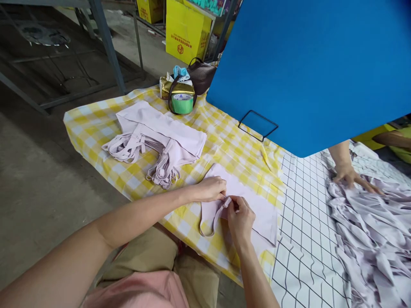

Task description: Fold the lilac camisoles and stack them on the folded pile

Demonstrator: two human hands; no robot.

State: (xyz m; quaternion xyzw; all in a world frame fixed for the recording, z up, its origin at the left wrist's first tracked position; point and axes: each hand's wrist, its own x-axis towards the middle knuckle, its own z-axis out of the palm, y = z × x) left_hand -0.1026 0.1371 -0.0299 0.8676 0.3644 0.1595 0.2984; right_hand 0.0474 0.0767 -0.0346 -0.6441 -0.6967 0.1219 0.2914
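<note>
A pale lilac strappy top point(248, 194) lies flat on the yellow checked cloth in front of me. Its thin strap point(208, 234) loops down on the near side. My left hand point(212, 189) is closed in a pinch at the upper end of the strap, beside the top's edge. Close against it, my right hand point(241, 216) pinches the same strap near a small folded piece. The exact spot between the fingertips is partly hidden. Left of my hands rests a neat stack of similar lilac tops point(163, 128), their bundled straps hanging toward me.
Green tape point(182, 104), a gold packet point(165, 87) and a dark bag point(202, 77) sit at the far edge. A blue board point(298, 72) overhangs the right side. Another person's hand point(349, 173) touches a lilac garment heap point(379, 231) on white grid cloth point(303, 222).
</note>
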